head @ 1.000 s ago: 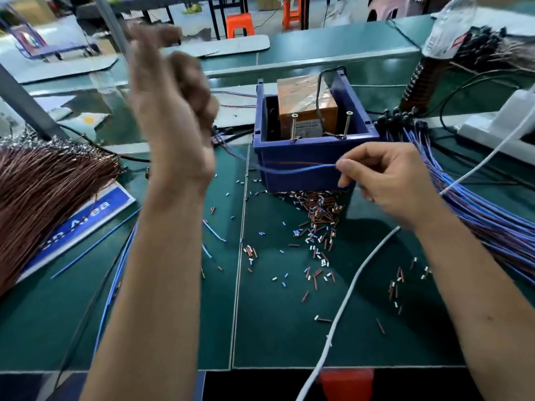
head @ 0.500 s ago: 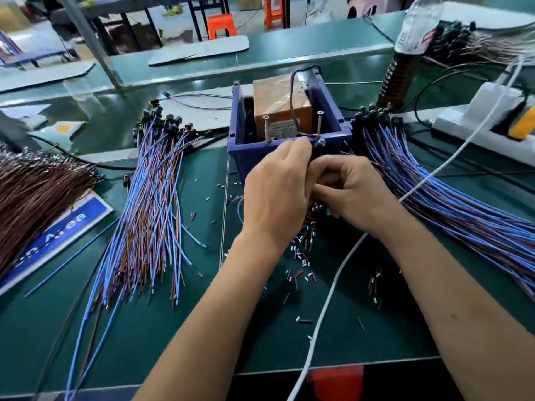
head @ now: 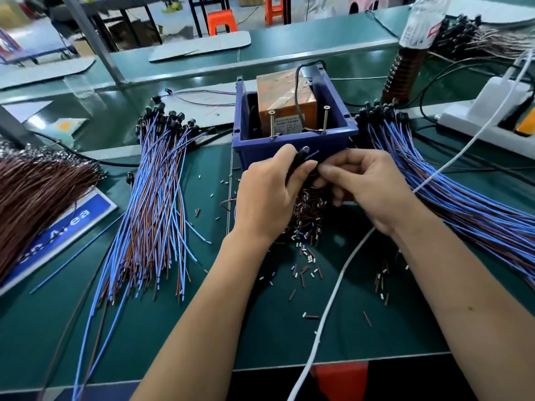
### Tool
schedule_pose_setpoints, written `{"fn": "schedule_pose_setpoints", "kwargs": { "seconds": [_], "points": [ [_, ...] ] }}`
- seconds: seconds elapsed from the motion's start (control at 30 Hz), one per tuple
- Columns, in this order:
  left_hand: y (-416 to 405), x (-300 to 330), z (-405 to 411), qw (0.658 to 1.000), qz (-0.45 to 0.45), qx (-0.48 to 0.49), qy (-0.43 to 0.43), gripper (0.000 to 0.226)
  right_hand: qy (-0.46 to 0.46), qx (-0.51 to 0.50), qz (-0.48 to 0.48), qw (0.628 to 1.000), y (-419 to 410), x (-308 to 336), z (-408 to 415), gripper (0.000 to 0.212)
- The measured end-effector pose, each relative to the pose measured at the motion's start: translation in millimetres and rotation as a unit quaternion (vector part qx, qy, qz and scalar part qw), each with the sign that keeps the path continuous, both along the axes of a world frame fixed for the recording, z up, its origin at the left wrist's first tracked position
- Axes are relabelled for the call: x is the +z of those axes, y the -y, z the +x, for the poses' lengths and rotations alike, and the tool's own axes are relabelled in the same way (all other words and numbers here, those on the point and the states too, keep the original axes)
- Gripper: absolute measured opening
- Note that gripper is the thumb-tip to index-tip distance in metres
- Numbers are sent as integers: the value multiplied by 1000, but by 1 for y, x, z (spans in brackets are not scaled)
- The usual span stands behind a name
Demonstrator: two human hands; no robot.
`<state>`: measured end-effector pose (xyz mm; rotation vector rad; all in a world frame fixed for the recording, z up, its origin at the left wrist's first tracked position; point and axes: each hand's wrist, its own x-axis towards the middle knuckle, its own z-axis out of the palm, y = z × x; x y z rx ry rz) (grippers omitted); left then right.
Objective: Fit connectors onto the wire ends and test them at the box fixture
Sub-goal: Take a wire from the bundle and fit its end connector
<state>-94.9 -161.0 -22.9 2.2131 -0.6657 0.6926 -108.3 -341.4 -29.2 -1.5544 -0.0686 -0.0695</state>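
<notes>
Both my hands meet right in front of the blue box fixture [head: 292,140], working one wire end.

My left hand [head: 266,195] grips a dark connector [head: 299,159], tilted up toward the fixture's near wall; my right hand [head: 364,186] pinches the blue wire [head: 312,154] beside it, its tip poking out toward the fixture. The wire's long axis points at the wall, just beyond my fingertips. The left hand looks nearer the two upright screws [head: 324,118] on the fixture's near rim, so I judge it leads the test.

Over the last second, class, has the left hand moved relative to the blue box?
Yes. The left hand came down from high on the box's left to just in front of the blue box, meeting the right hand.
</notes>
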Motion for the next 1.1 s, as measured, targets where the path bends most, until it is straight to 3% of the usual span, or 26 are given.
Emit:
{"fn": "schedule_pose_setpoints", "kwargs": {
  "seconds": [0.13,0.23,0.33,0.53,0.77,0.93,1.1],
  "points": [
    [4,-6,1,999,-25,-10,-16,37,-12,-6,30,999,2,-3,2,11],
    [5,-9,1,996,-68,-21,-48,23,-13,-8,46,999,1,-3,2,10],
    [3,-11,2,986,-130,-50,-89,14,-9,-13,40,999,1,-4,3,6],
    [3,-13,3,979,-162,-49,-117,4,-10,-52,19,998,2,-6,4,7],
    [2,-17,5,978,-113,-58,-164,25,-19,-57,39,997,3,-1,4,29],
    [1,-17,5,979,-99,-62,-165,28,37,-53,-17,998,4,-3,3,16],
    [1,-15,4,976,-113,-79,-167,33,76,-79,-58,992,3,-7,4,21]
  ]
}}
